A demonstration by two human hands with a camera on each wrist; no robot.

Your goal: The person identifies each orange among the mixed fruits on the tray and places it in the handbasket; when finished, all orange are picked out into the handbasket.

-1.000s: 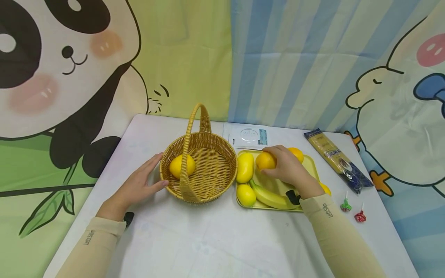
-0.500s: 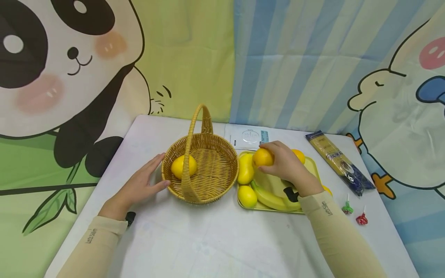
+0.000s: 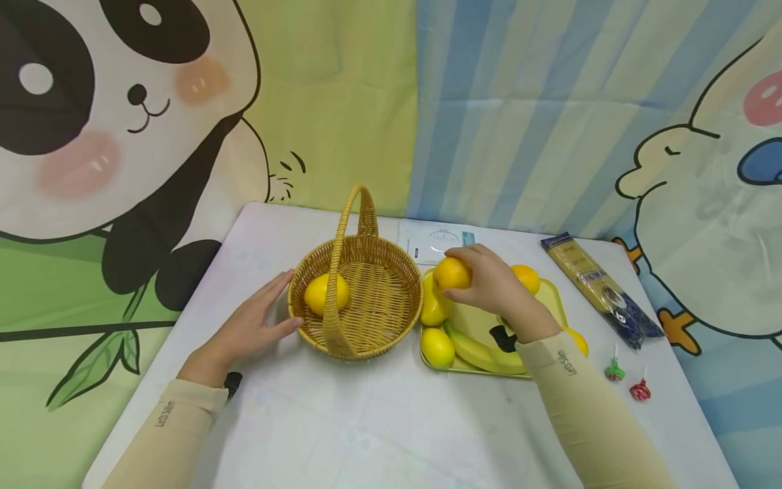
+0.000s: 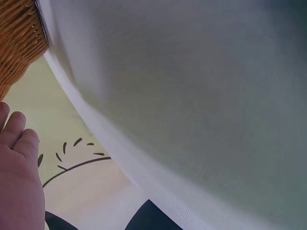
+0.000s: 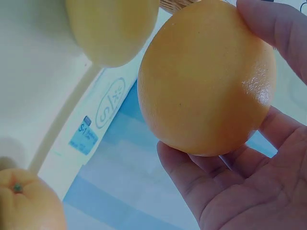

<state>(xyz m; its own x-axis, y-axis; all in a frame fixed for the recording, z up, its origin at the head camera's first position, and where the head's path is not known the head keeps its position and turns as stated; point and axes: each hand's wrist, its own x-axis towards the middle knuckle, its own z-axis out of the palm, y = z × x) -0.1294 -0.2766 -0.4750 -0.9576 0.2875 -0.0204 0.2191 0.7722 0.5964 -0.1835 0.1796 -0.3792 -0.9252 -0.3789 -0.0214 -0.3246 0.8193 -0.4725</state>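
My right hand grips an orange above the left part of the yellow tray. In the right wrist view, its thumb and fingers curl round the orange's sides. My left hand rests with extended fingers against the left side of the wicker basket, whose handle arches over it. One yellow-orange fruit lies inside the basket. On the tray are a lumpy yellow fruit, partly hidden by the held orange, a lemon, a banana and another orange.
Behind the tray lies a flat white packet. To the right are a blue and gold packet, a green lollipop and a red lollipop. One more orange fruit shows at the tray's right edge, partly behind the sleeve.
My right hand has lifted the orange off the tray and carried it left toward the basket, over the lumpy yellow fruit. The left hand has stayed at the basket.
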